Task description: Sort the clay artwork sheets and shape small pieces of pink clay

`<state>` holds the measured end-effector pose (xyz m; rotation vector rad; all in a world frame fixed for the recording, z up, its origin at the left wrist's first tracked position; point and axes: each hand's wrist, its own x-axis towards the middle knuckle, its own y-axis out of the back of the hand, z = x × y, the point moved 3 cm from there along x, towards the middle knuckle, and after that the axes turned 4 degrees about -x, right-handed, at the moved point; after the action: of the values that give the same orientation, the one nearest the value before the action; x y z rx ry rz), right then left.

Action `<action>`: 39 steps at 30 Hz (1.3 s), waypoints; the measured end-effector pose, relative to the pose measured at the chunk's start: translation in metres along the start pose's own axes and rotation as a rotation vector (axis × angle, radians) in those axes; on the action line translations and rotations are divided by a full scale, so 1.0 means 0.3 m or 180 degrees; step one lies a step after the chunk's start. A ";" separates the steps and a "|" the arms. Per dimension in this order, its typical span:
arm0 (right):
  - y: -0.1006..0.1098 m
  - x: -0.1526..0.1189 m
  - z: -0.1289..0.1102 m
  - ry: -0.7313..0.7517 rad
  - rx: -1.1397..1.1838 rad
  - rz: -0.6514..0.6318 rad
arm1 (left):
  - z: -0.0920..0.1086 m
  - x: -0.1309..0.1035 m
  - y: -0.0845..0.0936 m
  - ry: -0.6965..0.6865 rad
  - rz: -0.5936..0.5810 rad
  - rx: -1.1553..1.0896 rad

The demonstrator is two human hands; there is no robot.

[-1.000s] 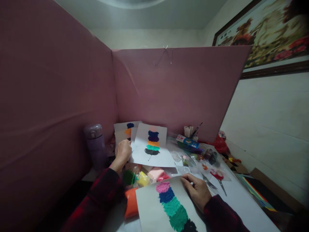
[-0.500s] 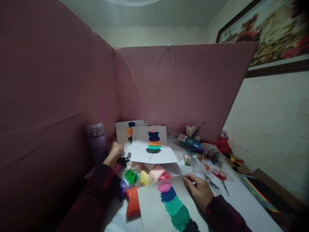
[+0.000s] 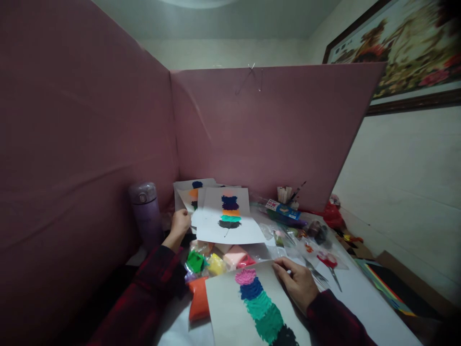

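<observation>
My right hand (image 3: 297, 283) pinches the upper right edge of a white sheet (image 3: 225, 307) that bears a column of pink, blue, teal, green and black clay. Further back, my left hand (image 3: 180, 223) is closed on the edge of a paper at the left of a stack. On top of that stack lies a white sheet (image 3: 211, 216) with navy, orange, teal and dark grey bands. Between the hands sit bagged clay lumps, among them a green one (image 3: 195, 262), a yellow one (image 3: 216, 265) and an orange packet (image 3: 199, 299).
A purple bottle (image 3: 146, 214) stands at the left by the pink partition (image 3: 266, 129). Toward the right lie red scissors (image 3: 329, 263), metal tools (image 3: 319, 276), a blue-labelled pack (image 3: 283, 210) and coloured papers (image 3: 385, 290). Brushes (image 3: 297, 192) stand at the back.
My left hand has moved slightly right and up, and the paper's edge by it has lifted a little. My right hand and the front sheet have barely moved.
</observation>
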<state>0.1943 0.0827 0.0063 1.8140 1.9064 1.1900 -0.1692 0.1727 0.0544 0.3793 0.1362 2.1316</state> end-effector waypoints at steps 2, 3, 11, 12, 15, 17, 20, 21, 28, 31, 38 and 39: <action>-0.002 0.001 0.000 -0.0009 -0.0012 -0.0002 | 0.014 0.010 0.022 -0.0149 0.0122 0.0255; -0.002 0.002 0.000 -0.0009 -0.0017 -0.0004 | 0.025 0.013 0.033 -0.0227 0.0175 0.0374; -0.003 -0.003 0.008 0.0013 -0.0065 0.0019 | 0.183 0.006 0.125 -0.1052 0.0761 0.0679; -0.005 -0.002 0.010 0.0026 -0.0061 0.0031 | 0.203 0.001 0.136 -0.1123 0.0870 0.0667; -0.009 0.002 0.015 0.0077 -0.0016 0.0057 | 0.255 -0.019 0.167 -0.1294 0.1228 0.0563; -0.011 0.004 0.018 0.0081 -0.0015 0.0055 | 0.281 -0.033 0.183 -0.1378 0.1444 0.0434; -0.012 0.007 0.019 0.0056 -0.0050 0.0045 | 0.312 -0.047 0.201 -0.1447 0.1660 0.0100; -0.012 0.008 0.019 0.0052 -0.0059 0.0043 | 0.318 -0.047 0.206 -0.1407 0.1686 -0.0227; -0.010 0.010 0.016 0.0088 -0.0019 0.0075 | 0.312 -0.040 0.135 -0.0606 0.0976 -0.2016; -0.012 0.010 0.018 0.0103 -0.0035 0.0066 | 0.275 -0.054 0.067 -0.0255 0.0547 -0.2223; -0.014 0.004 0.009 0.0064 0.0098 0.0232 | 0.166 -0.073 -0.036 0.0196 0.0101 -0.2287; -0.013 0.004 0.006 0.0067 0.0111 0.0245 | 0.154 -0.074 -0.043 0.0235 0.0079 -0.2265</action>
<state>0.1925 0.0849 0.0029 1.9166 1.8958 1.2120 -0.1326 0.1594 0.0903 -0.1187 -0.5749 2.0608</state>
